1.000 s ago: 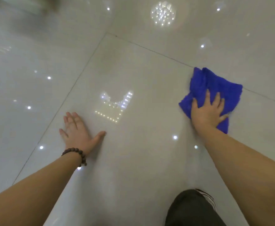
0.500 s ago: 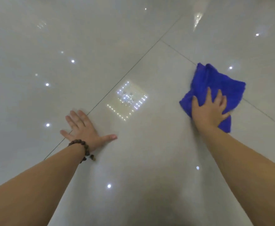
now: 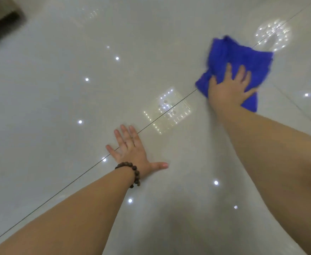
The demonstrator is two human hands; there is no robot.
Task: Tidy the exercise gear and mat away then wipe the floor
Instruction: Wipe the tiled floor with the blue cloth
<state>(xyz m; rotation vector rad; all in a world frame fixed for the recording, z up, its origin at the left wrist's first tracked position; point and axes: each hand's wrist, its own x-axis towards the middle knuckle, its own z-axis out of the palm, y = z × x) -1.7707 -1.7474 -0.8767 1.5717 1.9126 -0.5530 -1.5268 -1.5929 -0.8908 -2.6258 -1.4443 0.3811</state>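
While flat on the glossy floor (image 3: pixel 62 100), left hand (image 3: pixel 132 150), fingers spread, astride a tile seam (image 3: pixel 171 108), beaded bracelet (image 3: pixel 133 172) at wrist; right hand (image 3: pixel 228 89), fingers straight, pressing blue cloth (image 3: pixel 243 57) to floor, upper right.

No readable text, label or number anywhere.
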